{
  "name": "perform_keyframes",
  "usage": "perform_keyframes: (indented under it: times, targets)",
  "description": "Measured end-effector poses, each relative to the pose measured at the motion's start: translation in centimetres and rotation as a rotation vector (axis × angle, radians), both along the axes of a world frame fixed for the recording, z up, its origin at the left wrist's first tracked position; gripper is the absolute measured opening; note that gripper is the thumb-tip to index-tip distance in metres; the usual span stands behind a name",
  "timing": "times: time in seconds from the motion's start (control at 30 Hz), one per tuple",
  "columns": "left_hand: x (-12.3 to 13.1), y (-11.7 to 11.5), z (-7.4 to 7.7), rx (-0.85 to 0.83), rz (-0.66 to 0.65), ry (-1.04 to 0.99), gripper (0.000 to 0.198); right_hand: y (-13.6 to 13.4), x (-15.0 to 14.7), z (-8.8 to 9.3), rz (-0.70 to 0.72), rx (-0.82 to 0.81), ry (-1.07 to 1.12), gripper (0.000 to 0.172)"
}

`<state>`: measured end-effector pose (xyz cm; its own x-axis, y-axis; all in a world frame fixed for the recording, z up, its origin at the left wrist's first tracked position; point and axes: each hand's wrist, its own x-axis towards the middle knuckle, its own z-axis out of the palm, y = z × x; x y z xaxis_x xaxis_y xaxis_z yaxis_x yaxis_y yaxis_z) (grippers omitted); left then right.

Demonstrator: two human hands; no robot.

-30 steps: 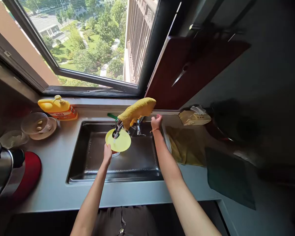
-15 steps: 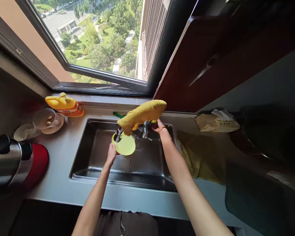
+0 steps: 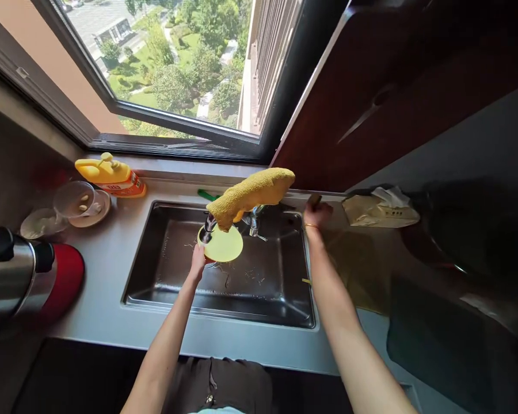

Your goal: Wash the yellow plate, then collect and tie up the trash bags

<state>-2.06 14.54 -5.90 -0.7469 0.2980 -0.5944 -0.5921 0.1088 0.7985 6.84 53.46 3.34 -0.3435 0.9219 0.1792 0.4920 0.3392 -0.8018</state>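
My left hand [image 3: 197, 257] grips the lower left edge of a small yellow plate [image 3: 223, 244] and holds it tilted under the spout of the tap [image 3: 209, 225], above the steel sink [image 3: 168, 287]. A yellow cloth [image 3: 252, 192] lies draped over the tap's neck. My right hand [image 3: 316, 215] is at the sink's back right corner, fingers curled round a small dark thing [image 3: 314, 199] that I cannot name. A thin bracelet sits on that wrist.
A yellow bottle [image 3: 107, 176], a glass bowl [image 3: 74, 199] on a saucer and a red-and-steel kettle [image 3: 23, 277] stand left of the sink. Right of it lie a yellow-green cloth [image 3: 358, 265], a tissue pack [image 3: 380, 211] and a dark mat [image 3: 435, 339]. A green handle [image 3: 207, 195] lies behind the sink.
My right hand has left the tap handle and moved right to the sink's back right corner, where it closed on a small dark thing. The plate stays under the spout.
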Motion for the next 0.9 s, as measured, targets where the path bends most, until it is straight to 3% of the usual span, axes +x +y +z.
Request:
perform_keyframes:
  times: [0.07, 0.13, 0.17, 0.23, 0.3, 0.37, 0.5, 0.6, 0.67, 0.8, 0.9]
  targets:
    - [0.0, -0.4, -0.6, -0.026, 0.044, -0.014, 0.050, -3.4, 2.0, 0.1, -0.123, 0.054, -0.014, 0.012]
    - [0.0, -0.7, -1.1, -0.071, 0.049, 0.005, 0.046, -8.6, 3.6, -0.6, -0.048, 0.037, -0.011, 0.013]
    - [0.1, -0.9, -1.3, -0.106, 0.035, 0.029, 0.045, -11.7, 4.0, -1.2, 0.027, 0.017, -0.009, 0.012]
    - [0.4, -1.1, -1.4, -0.202, -0.011, 0.104, 0.045, -17.7, 3.9, -2.8, 0.353, -0.037, -0.037, 0.005]
    - [0.8, -1.4, -1.2, -0.296, -0.067, 0.191, 0.047, -22.7, 2.3, -4.8, 0.589, -0.113, -0.136, 0.014]
    - [1.1, -1.8, -0.7, -0.359, -0.125, 0.267, 0.048, -26.0, -0.1, -6.8, 0.718, -0.245, -0.258, 0.026]
    - [0.9, -2.8, 0.7, -0.454, -0.204, 0.389, 0.044, -28.9, -4.8, -9.8, 0.722, -0.433, -0.289, 0.064]
    - [-0.1, -3.3, 1.4, -0.496, -0.233, 0.459, 0.040, -30.5, -7.0, -10.7, 0.630, -0.456, -0.225, 0.057]
    - [-1.0, -3.6, 1.7, -0.544, -0.250, 0.484, 0.040, -31.7, -7.8, -10.7, 0.668, -0.458, -0.160, 0.048]
    - [-2.8, -4.6, 1.5, -0.663, -0.143, 0.521, 0.039, -33.2, -7.1, -10.4, 1.067, -0.451, 0.001, 0.044]
    - [-3.5, -5.5, 1.4, -0.700, -0.095, 0.526, 0.041, -32.6, -4.9, -10.9, 1.328, -0.383, -0.016, 0.048]
